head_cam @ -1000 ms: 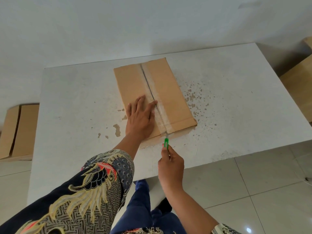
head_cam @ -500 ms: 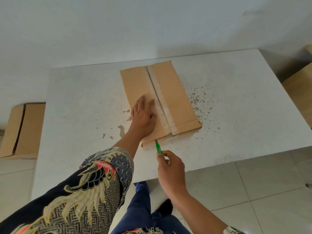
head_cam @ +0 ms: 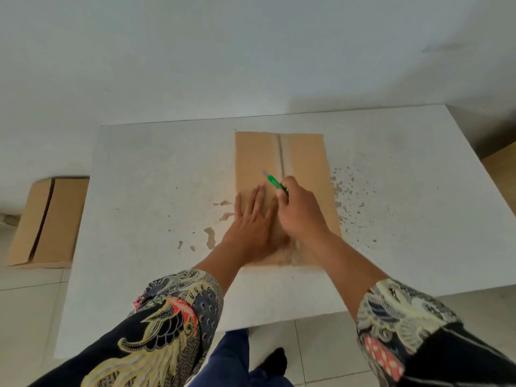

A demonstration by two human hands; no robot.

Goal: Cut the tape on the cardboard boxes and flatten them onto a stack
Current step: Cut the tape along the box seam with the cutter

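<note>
Cardboard box (head_cam: 304,160) lies flat on the white table (head_cam: 156,191), long side running away from me, its taped centre seam facing up. My left hand (head_cam: 251,219) presses palm-down on the near left half of it, fingers straight and slightly spread. My right hand (head_cam: 300,210) sits just beside it over the seam, fingers curled tight round a green cutter (head_cam: 275,184), whose blade points up and to the left above the cardboard; whether the tip touches the surface I cannot tell. Brown stains mark the tabletop on both sides of the box. Off the table's left edge, another flattened box (head_cam: 47,222) rests on the tiled floor (head_cam: 25,317).
</note>
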